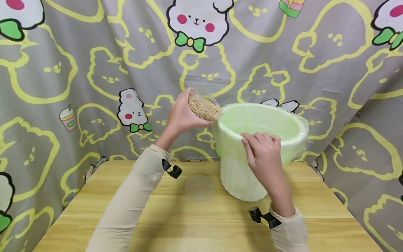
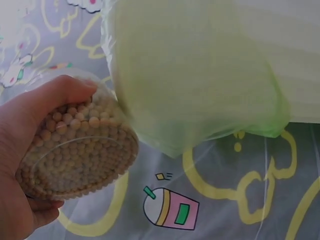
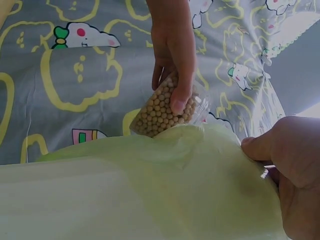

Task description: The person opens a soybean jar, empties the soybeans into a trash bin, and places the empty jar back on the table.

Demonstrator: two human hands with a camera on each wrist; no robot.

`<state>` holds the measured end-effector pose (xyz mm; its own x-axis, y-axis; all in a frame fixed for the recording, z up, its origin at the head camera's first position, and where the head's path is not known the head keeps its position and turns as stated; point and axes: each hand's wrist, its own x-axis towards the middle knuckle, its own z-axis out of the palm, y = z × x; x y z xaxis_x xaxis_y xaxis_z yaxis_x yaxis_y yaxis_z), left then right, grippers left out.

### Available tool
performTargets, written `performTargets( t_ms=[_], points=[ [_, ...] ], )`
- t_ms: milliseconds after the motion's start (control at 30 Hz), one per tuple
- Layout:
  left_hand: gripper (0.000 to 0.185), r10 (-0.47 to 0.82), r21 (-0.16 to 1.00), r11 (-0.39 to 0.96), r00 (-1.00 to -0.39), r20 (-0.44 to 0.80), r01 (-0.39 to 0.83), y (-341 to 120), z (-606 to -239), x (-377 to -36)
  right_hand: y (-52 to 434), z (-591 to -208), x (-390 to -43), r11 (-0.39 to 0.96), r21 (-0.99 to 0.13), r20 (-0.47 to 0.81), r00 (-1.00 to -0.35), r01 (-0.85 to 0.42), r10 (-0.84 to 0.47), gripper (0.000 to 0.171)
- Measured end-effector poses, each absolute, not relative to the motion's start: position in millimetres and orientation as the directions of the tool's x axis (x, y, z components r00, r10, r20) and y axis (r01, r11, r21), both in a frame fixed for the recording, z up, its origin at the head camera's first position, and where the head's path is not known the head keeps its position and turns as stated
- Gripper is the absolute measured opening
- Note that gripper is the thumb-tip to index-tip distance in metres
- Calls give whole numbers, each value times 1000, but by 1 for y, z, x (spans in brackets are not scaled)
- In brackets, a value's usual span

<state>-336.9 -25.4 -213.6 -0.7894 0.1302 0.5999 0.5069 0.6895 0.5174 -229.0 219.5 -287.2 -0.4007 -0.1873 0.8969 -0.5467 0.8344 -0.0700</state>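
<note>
up high, bean cup (image 1: 204,106) just beside bin rim (image 1: 296,136)

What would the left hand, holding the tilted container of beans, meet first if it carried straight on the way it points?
Probably the green bag over the white bin's rim: the left hand aims the container there.

The right hand (image 3: 295,170) is cut off by the right-wrist view's edge.
</note>
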Motion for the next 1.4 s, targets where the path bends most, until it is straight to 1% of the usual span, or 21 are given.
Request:
performTargets(
  t_ms=[133, 333, 667, 933, 1167, 1400],
  points=[
    [130, 164, 470, 712, -776, 609, 521, -22, -205, -338, 218, -286, -229, 833, -76, 899, -398, -548, -180, 17],
    [130, 206, 404, 754, -770, 604, 518, -16, -196, -336, 217, -286, -228, 829, -87, 893, -412, -552, -180, 17],
    [129, 231, 387, 769, -786, 573, 509, -10, -188, -333, 215, -287, -226, 824, -97, 889, -421, -559, -182, 17],
    [130, 269, 342, 795, -797, 541, 501, -5, -180, -331, 215, -287, -225, 828, -102, 883, -433, -552, -180, 17],
    [132, 281, 302, 822, -806, 521, 482, -1, -177, -328, 215, -287, -225, 824, -101, 886, -427, -558, -180, 17],
    [133, 292, 271, 834, -801, 522, 481, 2, -173, -325, 215, -287, -225, 822, -95, 890, -417, -561, -181, 17]
  ],
)
